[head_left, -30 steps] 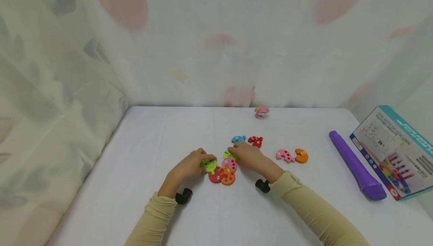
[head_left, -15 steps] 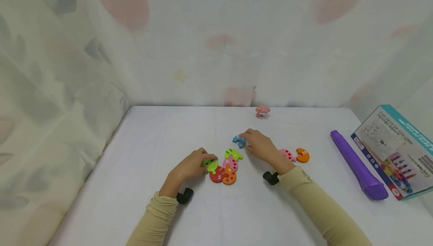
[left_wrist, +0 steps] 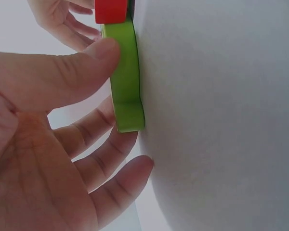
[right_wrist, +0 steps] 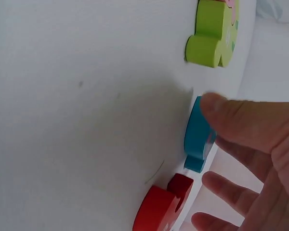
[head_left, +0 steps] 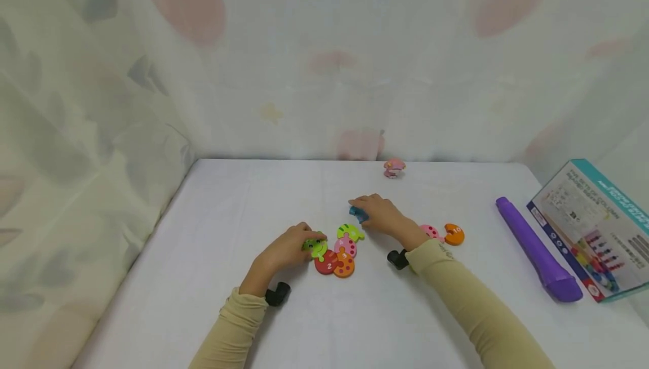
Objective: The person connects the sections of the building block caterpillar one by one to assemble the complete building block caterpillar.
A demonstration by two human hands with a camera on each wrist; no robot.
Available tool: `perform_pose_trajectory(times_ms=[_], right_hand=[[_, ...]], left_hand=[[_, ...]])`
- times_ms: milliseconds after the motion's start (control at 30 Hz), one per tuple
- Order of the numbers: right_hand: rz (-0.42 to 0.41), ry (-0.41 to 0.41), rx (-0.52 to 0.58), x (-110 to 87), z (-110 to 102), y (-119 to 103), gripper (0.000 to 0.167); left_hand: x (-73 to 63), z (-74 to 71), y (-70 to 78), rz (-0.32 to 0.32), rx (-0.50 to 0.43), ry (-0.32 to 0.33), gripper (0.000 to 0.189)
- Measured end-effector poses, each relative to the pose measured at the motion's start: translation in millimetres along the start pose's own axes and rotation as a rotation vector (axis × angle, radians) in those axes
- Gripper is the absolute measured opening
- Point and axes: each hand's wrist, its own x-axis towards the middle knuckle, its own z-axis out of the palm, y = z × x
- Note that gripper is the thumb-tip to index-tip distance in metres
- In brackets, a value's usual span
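A person's two hands work over a white-covered table [head_left: 243, 205]. The left hand [head_left: 285, 248], left of the table's middle, pinches a green smiling head piece [head_left: 319, 249] between thumb and fingers. From it a curved chain runs rightward, then toward the far edge: red piece 2 [head_left: 326, 263], orange piece 3 [head_left: 345, 266], pink piece 4 [head_left: 345, 247] and a green striped piece [head_left: 349, 232], its knob pointing right.

The right hand [head_left: 386, 216] pinches a blue puzzle piece [head_left: 358, 213], partly covered by the fingers. This blue piece lies just beyond the green striped one, toward the far edge and slightly right, apart from it; the right hand is the nearer. In the right wrist view, the blue piece's long side runs roughly from the green piece toward a loose red piece [right_wrist: 156, 209] just beside it.
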Motion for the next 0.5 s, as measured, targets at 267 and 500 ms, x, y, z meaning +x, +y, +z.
perform_pose_trajectory(times_ms=[267, 500], right_hand=[[0.029, -0.010, -0.044, 1.7, 4.3, -1.1, 0.045], [0.025, 0.043, -0.039, -7.6, 4.7, -0.3, 0.047]], left_hand=[[0.2, 1.9, -0.7, -0.003, 0.004, -0.002, 0.043], [-1.0, -0.2, 0.2, -0.011, 0.005, 0.000, 0.043]])
